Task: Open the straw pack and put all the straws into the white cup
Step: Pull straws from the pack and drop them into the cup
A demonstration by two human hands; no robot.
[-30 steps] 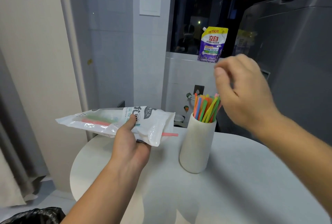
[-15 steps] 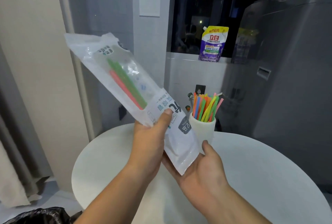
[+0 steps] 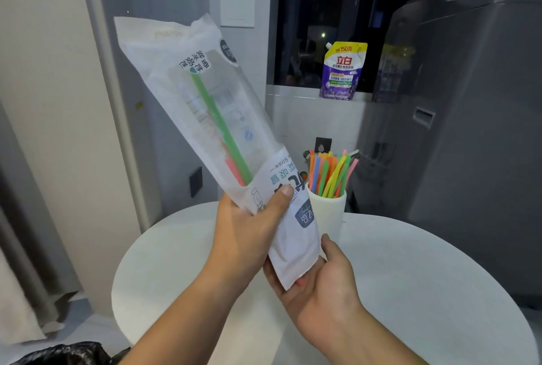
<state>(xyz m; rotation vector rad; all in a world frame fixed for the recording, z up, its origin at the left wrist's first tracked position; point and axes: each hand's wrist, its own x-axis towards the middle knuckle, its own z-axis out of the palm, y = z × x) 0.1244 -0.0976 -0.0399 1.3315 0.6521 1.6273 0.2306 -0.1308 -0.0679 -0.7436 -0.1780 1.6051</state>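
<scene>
Plastic, black and crumpled, shows at the bottom left of your view: a bin bag [image 3: 67, 354], lower than the left edge of the round white desk [image 3: 425, 291]. To its right you hold the straw pack [image 3: 187, 71] in the air above the desk's left half. The pack is tilted, its top end high and to the left, its lower end down and to the right. Through the clear window a green straw [image 3: 218, 124] runs along the pack's length, and a red straw [image 3: 234, 171] shows beside its lower part.

Your left hand [image 3: 249, 230] grips the pack low on its printed section. The thumb [image 3: 281, 196] lies pressed across the front and the fingers wrap round behind, out of sight. Your right hand [image 3: 322, 288] sits palm up under the pack's bottom end, which rests on it. Its thumb stands just beside the pack's right edge. Its fingers are hidden under the pack, so you cannot tell whether they are spread or curled.

Behind the pack's lower end the white cup [image 3: 330, 212] stands upright on the desk near its far edge, partly covered by the pack. A bunch of coloured straws [image 3: 331, 174] fans out of its mouth. Further back a purple and yellow pouch [image 3: 343, 71] stands on the sill [image 3: 293, 92], and a grey appliance [image 3: 469, 130] fills the right side beyond the desk.
</scene>
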